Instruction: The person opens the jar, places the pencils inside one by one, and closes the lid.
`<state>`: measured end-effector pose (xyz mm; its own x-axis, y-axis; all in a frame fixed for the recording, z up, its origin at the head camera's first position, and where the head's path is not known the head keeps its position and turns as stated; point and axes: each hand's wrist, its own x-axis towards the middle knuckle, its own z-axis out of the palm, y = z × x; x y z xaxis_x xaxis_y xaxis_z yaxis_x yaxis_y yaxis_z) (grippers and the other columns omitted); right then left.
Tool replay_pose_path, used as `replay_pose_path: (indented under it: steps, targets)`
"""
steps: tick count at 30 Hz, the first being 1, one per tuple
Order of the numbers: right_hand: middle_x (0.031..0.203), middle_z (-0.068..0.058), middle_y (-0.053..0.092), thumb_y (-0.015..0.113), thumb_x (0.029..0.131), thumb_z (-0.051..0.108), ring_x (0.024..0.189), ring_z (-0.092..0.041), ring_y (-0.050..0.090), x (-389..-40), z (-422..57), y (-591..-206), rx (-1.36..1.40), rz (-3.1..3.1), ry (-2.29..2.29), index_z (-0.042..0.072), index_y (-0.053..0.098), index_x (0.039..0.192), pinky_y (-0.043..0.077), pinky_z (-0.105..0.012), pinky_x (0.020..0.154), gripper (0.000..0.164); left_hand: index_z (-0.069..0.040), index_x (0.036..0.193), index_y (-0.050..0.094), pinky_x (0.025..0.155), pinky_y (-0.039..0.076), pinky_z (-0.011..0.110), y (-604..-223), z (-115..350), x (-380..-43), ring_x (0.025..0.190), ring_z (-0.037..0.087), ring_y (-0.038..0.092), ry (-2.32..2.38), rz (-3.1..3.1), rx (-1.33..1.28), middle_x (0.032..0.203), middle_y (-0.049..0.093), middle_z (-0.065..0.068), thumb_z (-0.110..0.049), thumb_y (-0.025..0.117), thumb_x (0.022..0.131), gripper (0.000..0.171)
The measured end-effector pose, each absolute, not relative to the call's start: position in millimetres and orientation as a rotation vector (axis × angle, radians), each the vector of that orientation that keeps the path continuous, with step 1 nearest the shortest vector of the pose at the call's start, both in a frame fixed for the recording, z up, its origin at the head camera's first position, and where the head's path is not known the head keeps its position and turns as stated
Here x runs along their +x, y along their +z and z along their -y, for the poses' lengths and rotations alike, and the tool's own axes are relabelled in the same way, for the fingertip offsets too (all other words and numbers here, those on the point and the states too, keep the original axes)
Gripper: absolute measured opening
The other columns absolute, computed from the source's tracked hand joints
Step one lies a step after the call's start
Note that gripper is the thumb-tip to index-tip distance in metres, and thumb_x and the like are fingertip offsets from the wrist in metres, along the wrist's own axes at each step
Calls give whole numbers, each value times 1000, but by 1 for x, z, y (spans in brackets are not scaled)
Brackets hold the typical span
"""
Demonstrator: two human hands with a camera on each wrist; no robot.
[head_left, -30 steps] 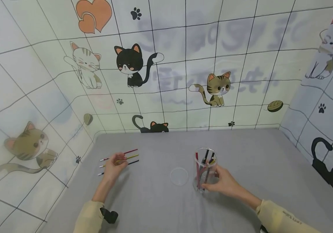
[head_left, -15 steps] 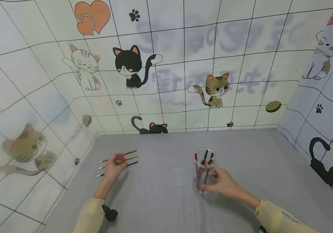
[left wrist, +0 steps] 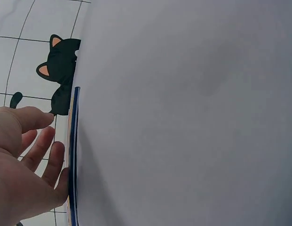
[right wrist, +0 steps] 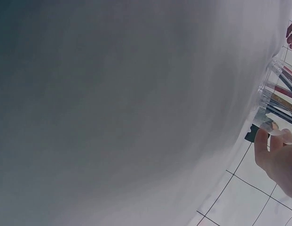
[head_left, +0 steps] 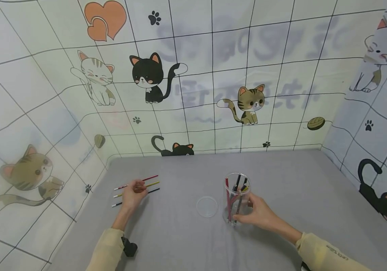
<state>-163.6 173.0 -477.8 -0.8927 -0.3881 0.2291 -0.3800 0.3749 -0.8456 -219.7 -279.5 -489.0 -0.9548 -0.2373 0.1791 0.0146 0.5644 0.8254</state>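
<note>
Three pencils lie roughly parallel on the grey cloth at the left of the head view: a dark red pencil, a yellow pencil and a black pencil. Across their middles hovers my left hand, fingers loosely bent; in the left wrist view its little finger is right at the near pencil, and thumb and forefinger stand apart. My right hand grips a clear plastic cup low on its side. Several pencils, red, black and yellow, stand leaning inside the cup, which is upright.
A clear round disc, like a lid, lies flat between the hands, just left of the cup. Grey cloth covers the table. Cat-printed sheets rise at its back and both sides.
The head view has shifted very slightly. Both hands, the pencils, the cup and the disc keep their places.
</note>
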Motion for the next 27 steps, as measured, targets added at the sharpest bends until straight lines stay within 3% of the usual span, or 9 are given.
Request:
replay_pose_path:
  steps: [6,14,27]
  targets:
    - [128,-13,62,88,76,22,115,-41,59,-164,-174,-478,-703,-2595,-1592,7,58,129,46,-59,95,63,3,102,66,74,50,35,-493,273,-222,86,31,67,-1192,2530,168,89,70,14,8,73,78,26]
    - [125,-10,64,89,76,22,114,-36,60,-165,-173,-478,-714,-2602,-1590,8,60,126,46,-57,95,60,4,100,66,77,50,43,-496,271,-226,86,34,66,-1141,2540,161,88,70,16,9,76,75,27]
    - [118,-5,67,89,75,21,112,-34,61,-164,-172,-477,-759,-2602,-1606,7,61,123,46,-57,95,57,4,99,68,72,49,41,-499,274,-229,82,31,64,-1053,2574,115,85,69,15,11,73,77,24]
